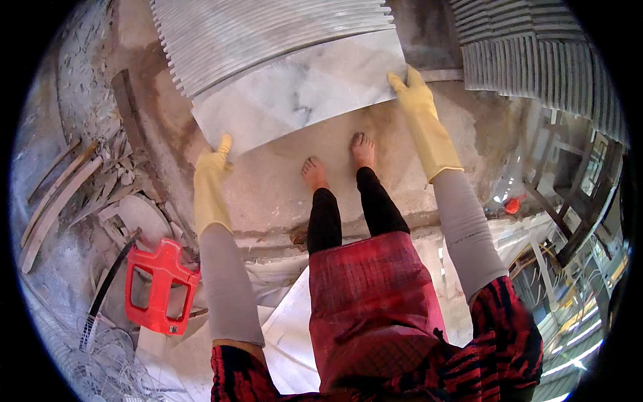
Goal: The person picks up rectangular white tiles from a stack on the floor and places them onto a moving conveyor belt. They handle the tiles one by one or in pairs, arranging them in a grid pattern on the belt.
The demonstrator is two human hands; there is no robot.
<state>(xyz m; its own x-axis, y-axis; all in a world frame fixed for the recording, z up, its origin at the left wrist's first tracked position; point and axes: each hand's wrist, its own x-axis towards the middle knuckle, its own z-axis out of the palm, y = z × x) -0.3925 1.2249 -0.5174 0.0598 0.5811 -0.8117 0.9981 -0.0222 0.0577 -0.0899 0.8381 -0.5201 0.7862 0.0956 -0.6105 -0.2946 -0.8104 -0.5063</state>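
A: Grip?

B: Both hands in yellow gloves, clamped on 1 marble slab. Left hand has its fingers curled round the slab's corner at 8 o'clock; right hand is closed on the edge at 3 o'clock, thumb up top.

A: Slab where?

B: At 12 o'clock from the person, tilted, leaning w/ its far edge against a stack of slabs stood on edge. Near edge sits above 2 bare feet on the dusty stone floor.

A: Counts?

B: 2 gloves, 1 slab held, 2 stacks. 2nd stack is at 1–2 o'clock; can't count the sheets in either. 1 red plastic stool tipped over at 8 o'clock, stone offcuts piled at 9.
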